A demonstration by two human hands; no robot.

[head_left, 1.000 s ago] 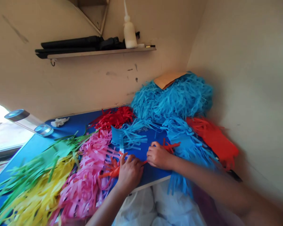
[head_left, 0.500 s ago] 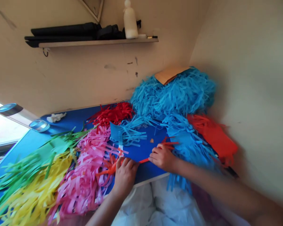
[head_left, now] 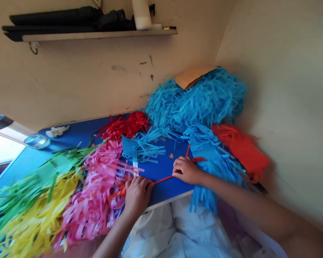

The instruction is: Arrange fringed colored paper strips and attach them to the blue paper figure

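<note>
Between my two hands a red paper strip [head_left: 163, 179] is twisted thin and stretched taut just above the blue tabletop. My left hand [head_left: 138, 191] is closed on its left end, where a fringed orange-red paper tassel [head_left: 120, 191] sticks out beyond the fingers. My right hand [head_left: 186, 170] pinches the other end, and loose red strands poke out past the knuckles. Left of my left hand lies a heap of pink paper fringe [head_left: 97, 197]. A light-blue paper fringe [head_left: 204, 150] rests beside my right hand.
The blue table [head_left: 161, 168] also bears green fringe [head_left: 37, 179], yellow fringe [head_left: 37, 218], dark-red fringe [head_left: 126, 125] and a large blue pile [head_left: 196, 100] topped by a brown envelope [head_left: 193, 76]. A clear bottle [head_left: 21, 134] lies at the left. A shelf [head_left: 97, 35] hangs above.
My hands have moved slightly apart, and the stretch of twisted red strip between them is longer. The view has tilted down a little, so the shelf sits higher.
</note>
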